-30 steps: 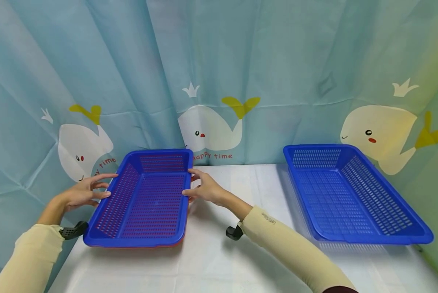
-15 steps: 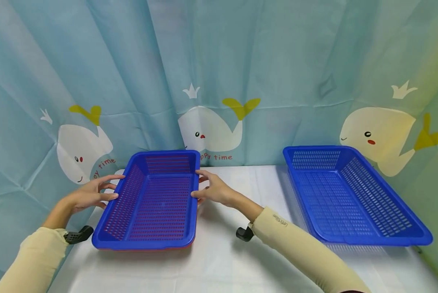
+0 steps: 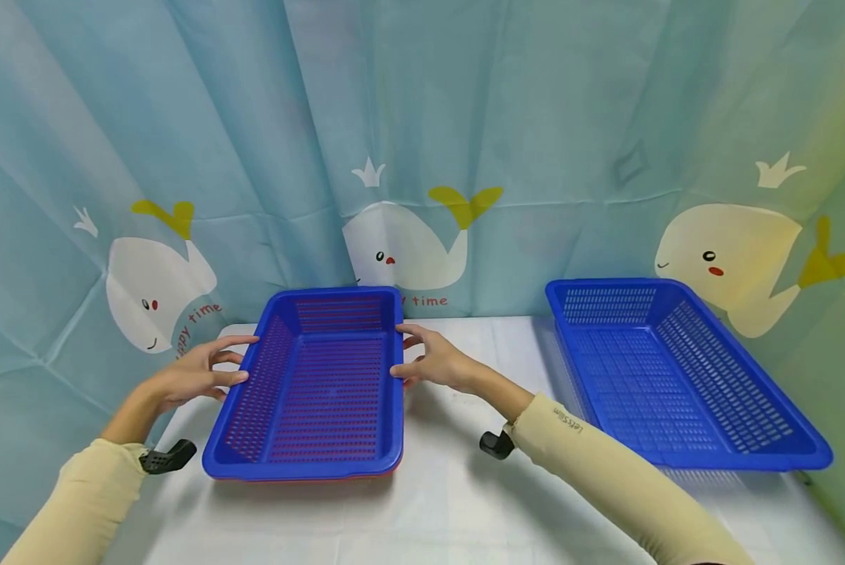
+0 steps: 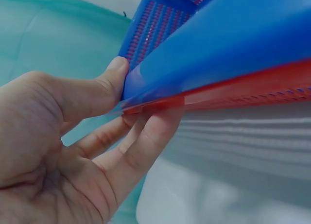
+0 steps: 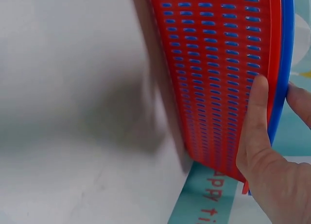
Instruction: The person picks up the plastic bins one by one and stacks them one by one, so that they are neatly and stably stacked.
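Your left hand (image 3: 196, 375) and right hand (image 3: 436, 362) clamp a blue basket (image 3: 302, 471) nested in a red basket (image 5: 214, 63)

Your left hand grips the left long side of the pair. In the left wrist view your thumb (image 4: 114, 78) presses the blue rim from above, while your fingers (image 4: 146, 141) curl underneath, against the red rim. Your right hand pinches the opposite long side: in the right wrist view one digit lies along the red basket's slotted wall and another touches the blue rim, so both rims sit between them.

The blue basket sits inside the red basket, their rims close together, and red shows through the blue slots. You have the pair at the left part of the white tabletop (image 3: 450, 510), its far end near the curtain (image 3: 570, 118). You cannot tell from these views whether the red base touches the table.

Beyond your right forearm, well apart from the pair, stands a second blue basket (image 3: 740, 461), with a pale mesh thing (image 3: 712, 477) partly visible beneath it. Pale sleeves (image 3: 620, 471) cover your forearms, and a small black device (image 3: 496, 445) sits near each wrist. Behind everything, the light blue curtain carries printed whales (image 3: 408, 251) with yellow tails, white crowns and red lettering.
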Available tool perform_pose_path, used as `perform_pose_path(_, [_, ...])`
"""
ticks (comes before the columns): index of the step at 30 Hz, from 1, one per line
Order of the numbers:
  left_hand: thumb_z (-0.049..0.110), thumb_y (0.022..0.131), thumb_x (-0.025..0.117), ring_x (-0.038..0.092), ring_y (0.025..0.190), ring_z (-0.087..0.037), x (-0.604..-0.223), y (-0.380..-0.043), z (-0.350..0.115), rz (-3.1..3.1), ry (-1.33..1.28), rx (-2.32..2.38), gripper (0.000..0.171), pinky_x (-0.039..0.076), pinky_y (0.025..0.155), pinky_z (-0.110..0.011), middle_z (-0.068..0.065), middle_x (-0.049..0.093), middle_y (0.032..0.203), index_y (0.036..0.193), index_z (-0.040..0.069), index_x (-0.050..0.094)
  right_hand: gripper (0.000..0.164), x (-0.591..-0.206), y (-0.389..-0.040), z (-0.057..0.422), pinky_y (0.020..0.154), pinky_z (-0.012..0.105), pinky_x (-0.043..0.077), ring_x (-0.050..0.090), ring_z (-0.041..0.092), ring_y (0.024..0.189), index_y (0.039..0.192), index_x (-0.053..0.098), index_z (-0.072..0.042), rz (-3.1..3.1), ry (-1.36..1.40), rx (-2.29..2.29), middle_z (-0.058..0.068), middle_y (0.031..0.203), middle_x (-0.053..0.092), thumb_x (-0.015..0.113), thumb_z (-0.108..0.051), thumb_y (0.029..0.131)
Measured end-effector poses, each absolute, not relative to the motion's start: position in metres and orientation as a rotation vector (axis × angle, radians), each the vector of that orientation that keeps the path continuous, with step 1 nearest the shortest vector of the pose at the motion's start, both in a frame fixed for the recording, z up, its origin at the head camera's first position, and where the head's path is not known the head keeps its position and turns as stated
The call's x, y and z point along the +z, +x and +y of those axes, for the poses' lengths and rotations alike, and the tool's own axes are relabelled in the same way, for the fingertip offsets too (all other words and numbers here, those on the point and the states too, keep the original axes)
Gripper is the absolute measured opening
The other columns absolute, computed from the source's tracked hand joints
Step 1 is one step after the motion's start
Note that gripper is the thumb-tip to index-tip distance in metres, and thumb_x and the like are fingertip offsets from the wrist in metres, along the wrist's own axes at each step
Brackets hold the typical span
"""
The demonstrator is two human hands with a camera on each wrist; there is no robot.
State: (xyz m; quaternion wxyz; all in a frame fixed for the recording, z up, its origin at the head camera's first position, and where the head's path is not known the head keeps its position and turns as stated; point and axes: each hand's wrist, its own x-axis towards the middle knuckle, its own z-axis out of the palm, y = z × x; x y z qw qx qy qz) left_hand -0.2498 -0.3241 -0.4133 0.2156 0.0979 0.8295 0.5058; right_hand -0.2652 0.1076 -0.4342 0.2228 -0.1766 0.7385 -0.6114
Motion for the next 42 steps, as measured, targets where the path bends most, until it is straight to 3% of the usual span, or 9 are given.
perform_pose_path(6, [0.014,0.098,0.071,0.068,0.093,-0.025,-0.414,-0.249,-0.310,2.273,0.261,1.448,0.077,0.062,0.070,-0.043,-0.031,0.050,0.135,0.161,0.006,0.027,0.086,-0.432,-0.265,0.120,0.084,0.049,0.061,0.076,0.031,0.079,0.161,0.023,-0.002,2.016,-0.492,-1.683,0.029,0.143,0.041,0.074,0.003,0.092])
perform_pose_path(22, [0.013,0.096,0.075,0.068,0.091,-0.024,-0.423,-0.253,-0.278,2.247,0.254,1.504,0.077,0.062,0.070,-0.043,-0.029,0.052,0.132,0.159,0.007,0.033,0.087,-0.423,-0.260,0.154,0.080,0.045,0.062,0.075,0.031,0.081,0.161,0.022,-0.001,2.059,-0.451,-1.627,0.031,0.144,0.039,0.073,0.006,0.091])
perform_pose_path(31, [0.010,0.096,0.074,0.070,0.089,-0.024,-0.428,-0.256,-0.257,2.227,0.237,1.533,0.075,0.063,0.070,-0.043,-0.026,0.055,0.128,0.159,0.009,0.034,0.086,-0.422,-0.256,0.177,0.083,0.053,0.060,0.075,0.032,0.081,0.162,0.019,0.001,2.081,-0.449,-1.590,0.033,0.147,0.036,0.071,0.006,0.093])
perform_pose_path(42, [0.009,0.095,0.075,0.070,0.090,-0.023,-0.433,-0.259,-0.231,2.169,0.201,1.595,0.075,0.063,0.073,-0.043,-0.022,0.057,0.126,0.159,0.014,0.037,0.087,-0.417,-0.258,0.204,0.080,0.051,0.062,0.074,0.034,0.084,0.161,0.018,0.003,2.092,-0.431,-1.543,0.037,0.148,0.032,0.071,0.006,0.092])
